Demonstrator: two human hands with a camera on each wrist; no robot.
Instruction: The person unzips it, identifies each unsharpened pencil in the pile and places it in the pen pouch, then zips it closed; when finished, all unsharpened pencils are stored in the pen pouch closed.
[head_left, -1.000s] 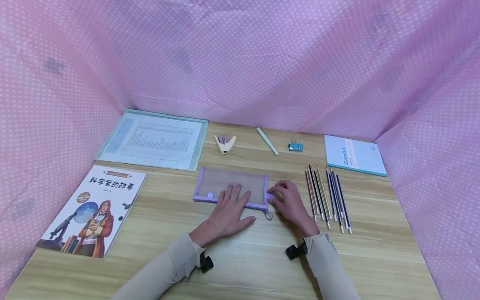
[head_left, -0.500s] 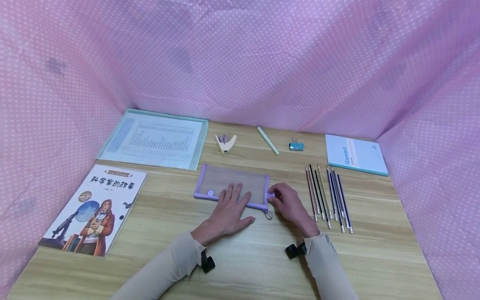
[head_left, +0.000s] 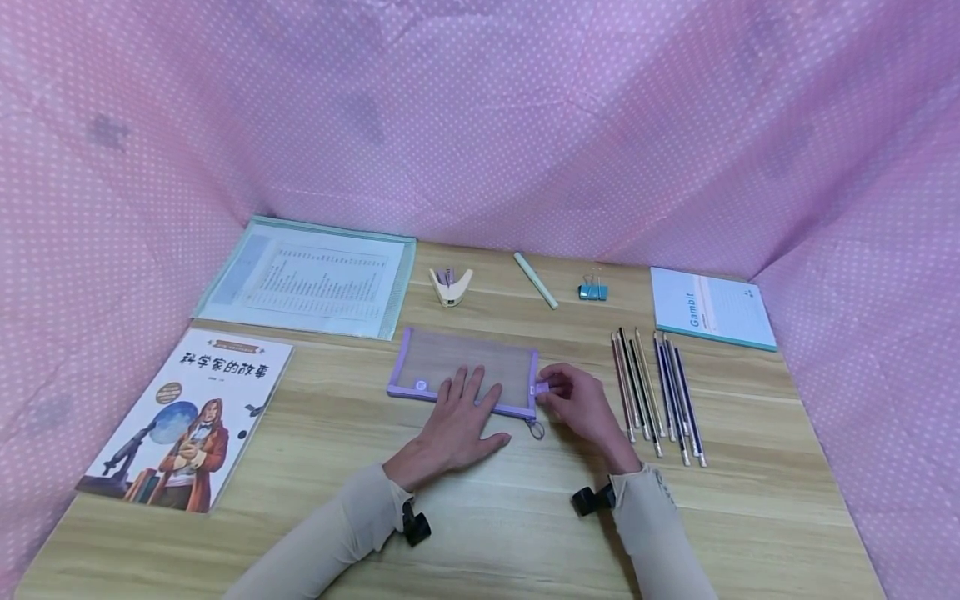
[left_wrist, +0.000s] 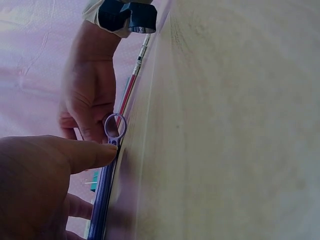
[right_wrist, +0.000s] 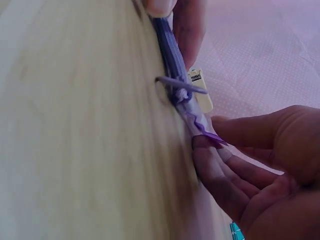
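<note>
Your right hand (head_left: 581, 404) pinches the purple tab (head_left: 541, 388) at the right end of the flat purple-edged mesh pouch (head_left: 465, 367), whose long axis runs leftward under your flat, unclenched left hand (head_left: 459, 421) on the wooden counter (head_left: 750, 500).

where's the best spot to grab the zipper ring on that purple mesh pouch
Take the zipper ring itself, coming from the pouch's right end on the near side. It hangs free off the near right corner, beside the right hand pinching the end tab, while the left hand lies flat on the mesh.
</note>
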